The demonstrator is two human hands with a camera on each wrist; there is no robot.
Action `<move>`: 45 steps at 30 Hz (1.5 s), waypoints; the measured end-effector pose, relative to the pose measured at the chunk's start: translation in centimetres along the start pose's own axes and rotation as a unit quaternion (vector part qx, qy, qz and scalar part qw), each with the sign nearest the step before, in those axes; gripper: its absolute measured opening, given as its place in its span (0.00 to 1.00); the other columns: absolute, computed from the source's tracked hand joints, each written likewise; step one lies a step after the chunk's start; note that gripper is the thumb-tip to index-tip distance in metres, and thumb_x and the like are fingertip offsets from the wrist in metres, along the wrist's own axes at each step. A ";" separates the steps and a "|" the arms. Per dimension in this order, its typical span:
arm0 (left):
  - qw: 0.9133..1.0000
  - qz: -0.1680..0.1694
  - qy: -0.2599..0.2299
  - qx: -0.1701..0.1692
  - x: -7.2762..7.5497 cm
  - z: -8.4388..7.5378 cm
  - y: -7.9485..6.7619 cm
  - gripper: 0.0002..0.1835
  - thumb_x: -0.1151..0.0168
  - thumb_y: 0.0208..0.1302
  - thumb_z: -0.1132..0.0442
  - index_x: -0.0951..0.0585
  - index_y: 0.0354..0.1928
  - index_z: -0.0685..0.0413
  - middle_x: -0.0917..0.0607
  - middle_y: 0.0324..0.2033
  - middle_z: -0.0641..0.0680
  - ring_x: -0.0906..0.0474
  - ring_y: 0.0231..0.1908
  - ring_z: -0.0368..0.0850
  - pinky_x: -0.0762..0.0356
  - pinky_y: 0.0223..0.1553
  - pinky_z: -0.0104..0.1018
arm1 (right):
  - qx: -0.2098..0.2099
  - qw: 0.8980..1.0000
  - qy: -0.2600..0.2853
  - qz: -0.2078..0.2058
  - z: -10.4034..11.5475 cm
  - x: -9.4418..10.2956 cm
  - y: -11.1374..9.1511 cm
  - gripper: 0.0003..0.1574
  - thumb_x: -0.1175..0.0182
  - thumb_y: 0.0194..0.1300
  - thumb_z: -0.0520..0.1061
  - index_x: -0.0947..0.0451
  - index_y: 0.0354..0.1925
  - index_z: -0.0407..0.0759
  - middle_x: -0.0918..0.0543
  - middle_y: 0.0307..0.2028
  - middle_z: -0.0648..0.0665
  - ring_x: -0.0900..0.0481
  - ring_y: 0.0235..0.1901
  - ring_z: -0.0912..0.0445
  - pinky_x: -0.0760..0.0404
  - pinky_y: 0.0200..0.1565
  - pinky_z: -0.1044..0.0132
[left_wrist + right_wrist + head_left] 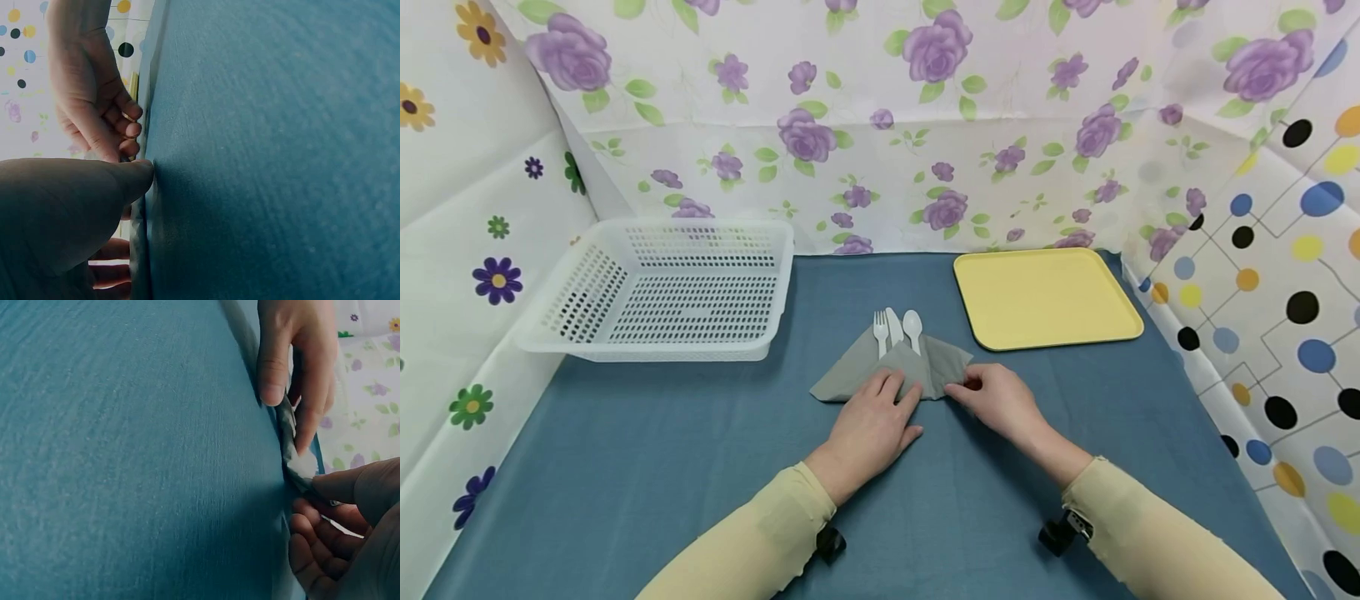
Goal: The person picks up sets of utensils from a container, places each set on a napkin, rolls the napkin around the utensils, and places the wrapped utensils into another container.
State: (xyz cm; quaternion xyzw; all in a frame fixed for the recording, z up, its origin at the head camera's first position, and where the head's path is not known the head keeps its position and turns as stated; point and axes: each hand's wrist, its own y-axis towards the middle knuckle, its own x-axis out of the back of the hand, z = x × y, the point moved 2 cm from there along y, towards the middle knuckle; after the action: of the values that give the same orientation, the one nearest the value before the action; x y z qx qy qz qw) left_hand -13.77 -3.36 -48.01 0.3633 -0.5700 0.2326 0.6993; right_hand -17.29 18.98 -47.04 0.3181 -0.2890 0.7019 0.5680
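Note:
A grey napkin (842,372) lies partly folded on the table in the head view. From its top stick out a white fork (881,330), a knife (893,325) and a spoon (912,325), side by side; the napkin hides their lower ends. My left hand (868,423) rests on the folded front of the napkin, its fingers extended and pressing down. With thumb and fingers my right hand (1000,402) pinches the napkin's right side. The right wrist view shows the napkin edge (289,440) between the left fingers and the right hand's thumb (337,484).
A white perforated basket (745,350) stands at the back left. At the back right lies a yellow tray (1048,296). Blue cloth (662,467) covers the table, and patterned sheets (880,167) rise behind it and along both sides.

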 end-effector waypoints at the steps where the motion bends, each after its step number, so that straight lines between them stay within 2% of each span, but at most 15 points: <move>1: 1.000 -0.001 0.001 -0.001 0.0 0.0 0.0 0.32 0.31 0.78 0.39 0.18 0.73 0.50 0.18 0.65 0.60 0.22 0.66 0.57 0.24 0.70 0.48 | 0.007 1.000 -0.006 -0.008 0.1 -0.1 -0.1 0.26 0.29 0.78 0.49 0.25 0.22 0.49 0.28 0.18 0.50 0.29 0.19 0.53 0.30 0.27 0.58; 5: 1.000 -0.004 0.002 -0.003 0.1 0.0 0.0 0.33 0.30 0.77 0.39 0.18 0.73 0.51 0.17 0.65 0.60 0.22 0.66 0.57 0.23 0.70 0.48 | 0.035 0.999 -0.013 -0.038 0.7 -0.2 -0.3 0.21 0.28 0.77 0.46 0.22 0.26 0.49 0.25 0.22 0.50 0.28 0.20 0.55 0.28 0.28 0.58; 13: 1.000 -0.006 -0.009 0.000 0.2 0.1 0.0 0.32 0.30 0.77 0.40 0.18 0.73 0.52 0.17 0.64 0.61 0.21 0.65 0.58 0.23 0.69 0.48 | 0.072 0.995 0.006 -0.071 1.3 -0.7 -0.5 0.06 0.26 0.75 0.42 0.13 0.37 0.46 0.17 0.32 0.51 0.24 0.26 0.60 0.21 0.34 0.58; 20: 1.000 -0.007 -0.012 0.001 0.1 0.2 0.0 0.32 0.29 0.77 0.40 0.17 0.72 0.52 0.17 0.64 0.61 0.21 0.65 0.58 0.23 0.69 0.48 | 0.109 0.991 0.006 -0.081 1.5 -1.3 -0.2 0.05 0.26 0.74 0.41 0.11 0.38 0.48 0.15 0.36 0.51 0.21 0.31 0.59 0.19 0.36 0.58; 26: 1.000 -0.015 -0.017 0.000 0.2 0.2 0.0 0.32 0.28 0.76 0.42 0.17 0.71 0.53 0.17 0.63 0.61 0.21 0.64 0.57 0.22 0.68 0.48 | 0.149 0.985 -0.011 -0.081 2.0 -1.7 0.1 0.04 0.26 0.74 0.40 0.09 0.39 0.47 0.11 0.43 0.48 0.16 0.37 0.57 0.15 0.42 0.55; 33: 1.000 -0.021 -0.015 -0.001 0.3 0.2 -0.1 0.31 0.27 0.75 0.42 0.16 0.70 0.52 0.16 0.62 0.60 0.20 0.63 0.57 0.21 0.67 0.47 | 0.155 0.985 -0.010 -0.074 2.1 -2.1 0.4 0.04 0.26 0.75 0.41 0.10 0.39 0.49 0.12 0.40 0.50 0.17 0.35 0.59 0.16 0.39 0.57; 40: 1.000 -0.017 -0.009 -0.008 0.2 0.3 -0.1 0.32 0.27 0.75 0.40 0.16 0.70 0.52 0.16 0.62 0.60 0.21 0.63 0.57 0.21 0.67 0.48 | 0.156 0.985 0.016 -0.065 2.2 -2.3 0.5 0.03 0.27 0.76 0.41 0.07 0.43 0.47 0.09 0.55 0.45 0.10 0.49 0.52 0.11 0.50 0.53; 45: 1.000 -0.014 -0.007 -0.012 0.1 0.6 -0.1 0.31 0.28 0.75 0.39 0.16 0.70 0.50 0.17 0.64 0.58 0.21 0.64 0.57 0.23 0.70 0.53 | 0.152 0.986 0.029 -0.053 2.3 -2.4 0.7 0.03 0.27 0.77 0.42 0.07 0.43 0.47 0.09 0.57 0.47 0.09 0.52 0.52 0.10 0.52 0.55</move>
State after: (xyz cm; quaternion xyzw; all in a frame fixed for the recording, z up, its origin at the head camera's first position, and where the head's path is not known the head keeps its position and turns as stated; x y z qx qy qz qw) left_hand -14.03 -3.94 -47.89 0.3643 -0.5725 0.2131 0.7029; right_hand -17.33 15.60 -47.48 0.3955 -0.1451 0.7157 0.5571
